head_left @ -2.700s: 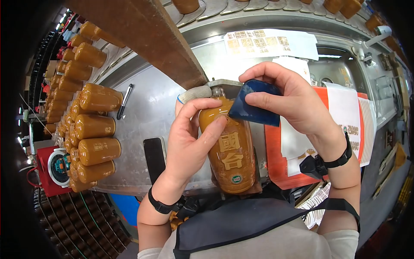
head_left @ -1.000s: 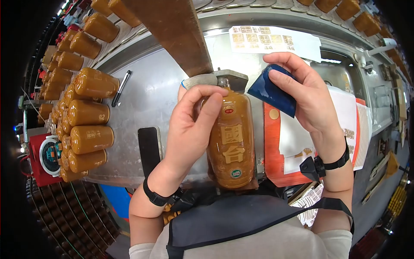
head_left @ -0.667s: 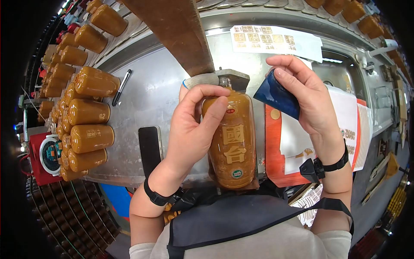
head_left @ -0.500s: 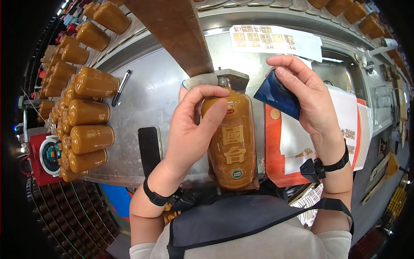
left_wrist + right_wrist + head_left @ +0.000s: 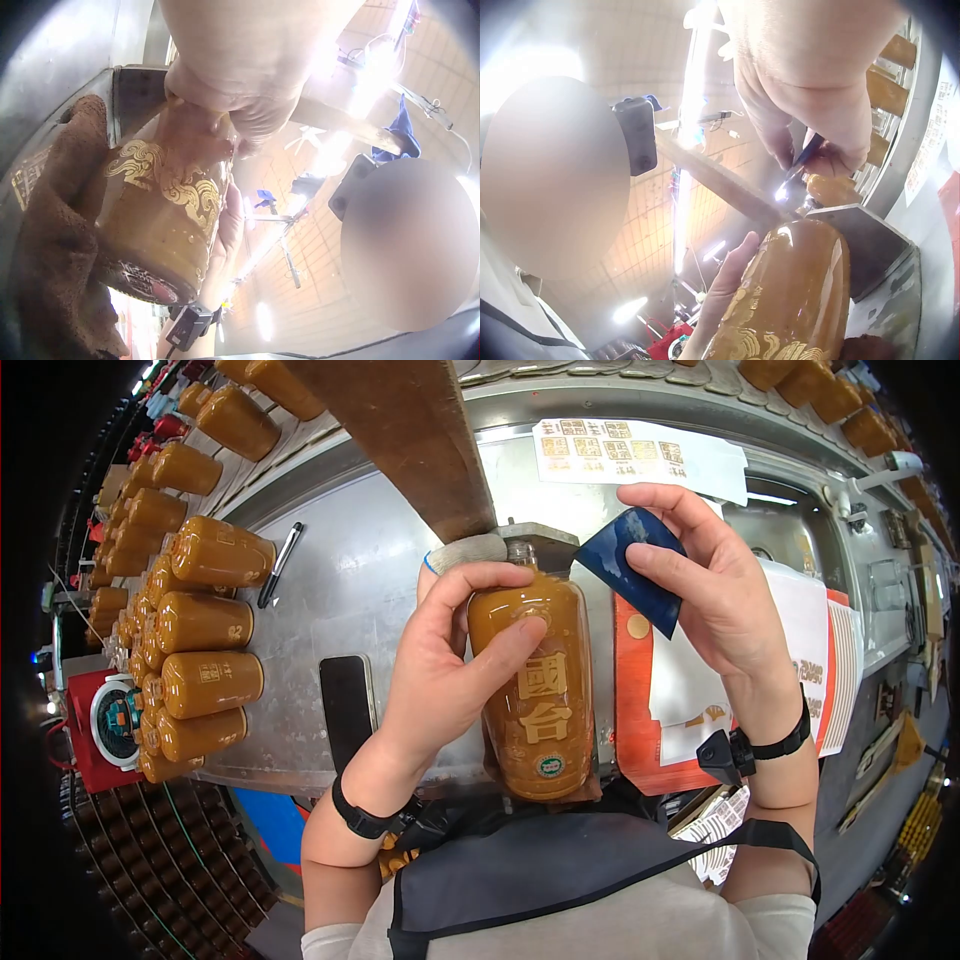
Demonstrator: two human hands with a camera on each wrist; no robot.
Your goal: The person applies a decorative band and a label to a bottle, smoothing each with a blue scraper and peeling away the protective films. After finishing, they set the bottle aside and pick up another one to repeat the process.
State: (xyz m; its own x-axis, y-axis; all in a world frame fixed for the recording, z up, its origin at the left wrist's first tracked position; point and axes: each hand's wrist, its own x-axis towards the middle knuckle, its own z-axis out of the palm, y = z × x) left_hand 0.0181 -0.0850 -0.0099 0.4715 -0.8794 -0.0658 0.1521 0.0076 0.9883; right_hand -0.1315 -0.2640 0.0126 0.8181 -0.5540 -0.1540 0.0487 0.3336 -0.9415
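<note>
An amber glass bottle [image 5: 540, 755] with raised gold characters lies with its neck away from the body, against a grey metal bracket [image 5: 540, 538]. Curled over its shoulder, my left hand [image 5: 440, 670] grips the bottle, the thumb pressing on the upper front where it hides the small red label. One left finger wears a pale fabric finger sleeve [image 5: 468, 552]. To the right of the bottle, apart from it, my right hand [image 5: 715, 580] pinches a dark blue flexible scraper [image 5: 625, 565] between thumb and fingers. Below the bottle shows a brown cloth [image 5: 64, 240] in the left wrist view.
Several amber bottles [image 5: 210, 620] are stacked at the left, near a marker [image 5: 281, 565] and a phone [image 5: 347, 710]. A brown beam [image 5: 400, 440] slants down to the bracket. Decal sheets [image 5: 640, 455] lie behind; orange and white papers [image 5: 640, 730] lie right.
The right hand has drawn the blue scraper off the bottle to the right and has just turned its face. The left thumb has slid down over the red label.
</note>
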